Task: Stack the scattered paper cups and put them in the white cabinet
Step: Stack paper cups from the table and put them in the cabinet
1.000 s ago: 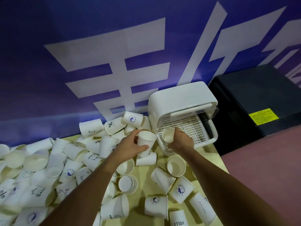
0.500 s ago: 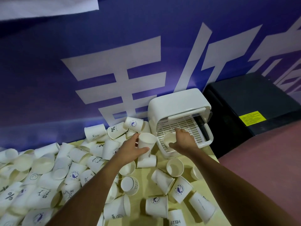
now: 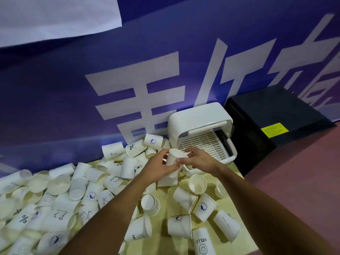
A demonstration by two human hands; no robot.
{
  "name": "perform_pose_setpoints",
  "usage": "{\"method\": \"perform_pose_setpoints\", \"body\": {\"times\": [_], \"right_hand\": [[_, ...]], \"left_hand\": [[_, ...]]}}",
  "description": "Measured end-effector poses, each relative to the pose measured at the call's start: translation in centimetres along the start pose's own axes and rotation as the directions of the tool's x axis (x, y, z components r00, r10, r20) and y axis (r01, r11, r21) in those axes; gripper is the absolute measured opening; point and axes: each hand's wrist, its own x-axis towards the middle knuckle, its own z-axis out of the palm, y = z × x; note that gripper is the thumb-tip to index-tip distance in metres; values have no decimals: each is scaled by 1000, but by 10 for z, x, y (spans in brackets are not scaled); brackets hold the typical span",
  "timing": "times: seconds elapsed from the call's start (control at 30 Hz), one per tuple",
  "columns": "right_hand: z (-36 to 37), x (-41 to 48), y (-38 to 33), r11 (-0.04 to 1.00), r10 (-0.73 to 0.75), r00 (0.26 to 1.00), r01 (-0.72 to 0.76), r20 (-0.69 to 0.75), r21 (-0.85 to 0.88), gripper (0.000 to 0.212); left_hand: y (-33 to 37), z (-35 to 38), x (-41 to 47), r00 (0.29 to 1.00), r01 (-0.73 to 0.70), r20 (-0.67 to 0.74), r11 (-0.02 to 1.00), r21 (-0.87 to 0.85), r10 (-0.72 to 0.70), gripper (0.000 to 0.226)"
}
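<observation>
Two hands, one cup stack (image 3: 173,160): left hand (image 3: 158,168) grips its side, right hand (image 3: 200,161) its top. Seat rims level; cabinet (image 3: 198,115) at one o'clock.

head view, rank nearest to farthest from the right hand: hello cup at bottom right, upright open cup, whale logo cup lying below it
1. upright open cup, on the table close by the right hand, at its wrist
2. whale logo cup, on its side, further toward the person
3. hello cup, at the bottom edge, right of centre
</observation>
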Motion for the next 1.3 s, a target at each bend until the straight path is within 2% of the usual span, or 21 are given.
{"method": "perform_pose_setpoints", "body": {"times": [0.1,0.2,0.33,0.43,0.5,0.8,1.0,1.1,1.2,1.3], "right_hand": [[-2,-3,0,1000,-20,1000,20,-5,19,57],[-1,-3,3,999,-43,998,42,-45,-6,53],[-15,2,11,992,-50,984,29,-172,-126,59],[-31,9,21,975,-57,951,-13,-304,-223,68],[-35,13,25,962,-70,939,-26,-338,-272,69],[-16,30,33,882,-122,939,-46,-321,-468,70],[-5,40,42,829,-96,945,-98,-312,-550,70],[1,42,45,793,-35,959,-144,-280,-592,81],[4,38,44,781,-6,962,-165,-272,-602,89],[9,31,41,802,-59,954,-129,-293,-583,82]], "left_hand": [[2,2,-1,1000,-15,10,1000,-4,15,64],[3,5,0,999,-15,32,1000,-9,15,65],[1,6,2,996,31,84,999,-21,-29,72],[-9,5,2,995,62,84,997,-49,-58,67],[-15,5,0,994,86,78,995,-42,-83,65],[-39,7,-4,982,184,44,981,-64,-182,61],[-60,11,-11,978,208,-11,976,-57,-209,54],[-65,9,-15,975,218,-28,974,-66,-220,55],[-66,6,-23,973,225,-40,972,-73,-228,56],[-63,4,-34,974,213,-67,975,-56,-217,54]]}}
